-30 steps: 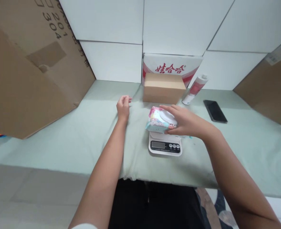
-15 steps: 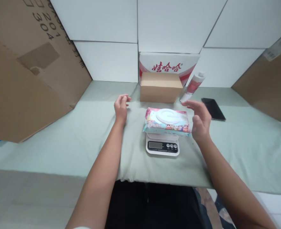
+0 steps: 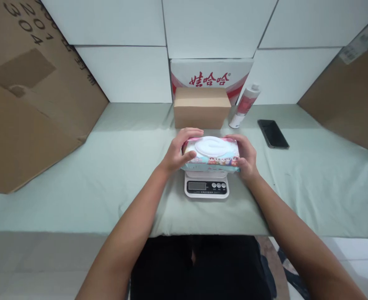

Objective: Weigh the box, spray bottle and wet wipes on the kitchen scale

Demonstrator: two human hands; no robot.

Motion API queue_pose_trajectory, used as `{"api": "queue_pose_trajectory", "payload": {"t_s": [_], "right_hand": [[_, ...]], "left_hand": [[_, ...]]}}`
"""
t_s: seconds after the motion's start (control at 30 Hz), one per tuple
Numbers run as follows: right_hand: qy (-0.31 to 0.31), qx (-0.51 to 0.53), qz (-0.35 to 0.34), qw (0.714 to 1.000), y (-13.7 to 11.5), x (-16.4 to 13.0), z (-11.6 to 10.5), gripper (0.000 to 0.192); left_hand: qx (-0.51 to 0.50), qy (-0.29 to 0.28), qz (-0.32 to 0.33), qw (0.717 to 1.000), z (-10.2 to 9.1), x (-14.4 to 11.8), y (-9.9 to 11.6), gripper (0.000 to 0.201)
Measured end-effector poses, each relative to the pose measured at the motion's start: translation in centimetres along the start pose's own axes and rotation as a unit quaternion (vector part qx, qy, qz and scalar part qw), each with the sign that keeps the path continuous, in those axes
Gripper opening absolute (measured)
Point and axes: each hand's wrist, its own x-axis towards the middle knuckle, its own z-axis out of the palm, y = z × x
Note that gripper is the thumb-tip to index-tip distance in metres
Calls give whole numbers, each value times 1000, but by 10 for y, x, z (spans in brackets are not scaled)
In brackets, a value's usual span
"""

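A pack of wet wipes (image 3: 215, 160), pink and light blue with a white oval lid, lies across the top of a white kitchen scale (image 3: 188, 192). The pack hides the scale's platform; its dark display and several round buttons face me. My left hand (image 3: 180, 152) grips the pack's left end, thumb on the front edge and fingers over the back. Around the right end, my right hand (image 3: 248, 156) is closed in the same way. Whether the pack touches the platform or is slightly raised, I cannot tell.
Behind the pack stands a brown cardboard box (image 3: 199, 117), with a white and red carton (image 3: 211, 68) at its back. A white and red bottle (image 3: 245, 104) and a black phone (image 3: 274, 134) are to the right. Large cardboard sheets (image 3: 46, 121) flank the green cloth-covered table (image 3: 133, 208).
Both hands have moved in from either side of the wet wipes and closed on its ends. The camera view has shifted slightly.
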Motion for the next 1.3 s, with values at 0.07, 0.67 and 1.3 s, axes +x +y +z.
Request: {"api": "queue_pose_trajectory", "payload": {"t_s": [0.07,0.67,1.3], "right_hand": [[-20,23,-18,999,0,1,-1,69],[-114,-8,2,993,-10,6,-5,93],[-105,-69,-3,992,-10,5,-9,100]], "left_hand": [[5,-9,17,1000,5,1,0,62],[22,-44,-19,999,0,1,-4,61],[67,-143,-174,972,-38,4,20,89]]}}
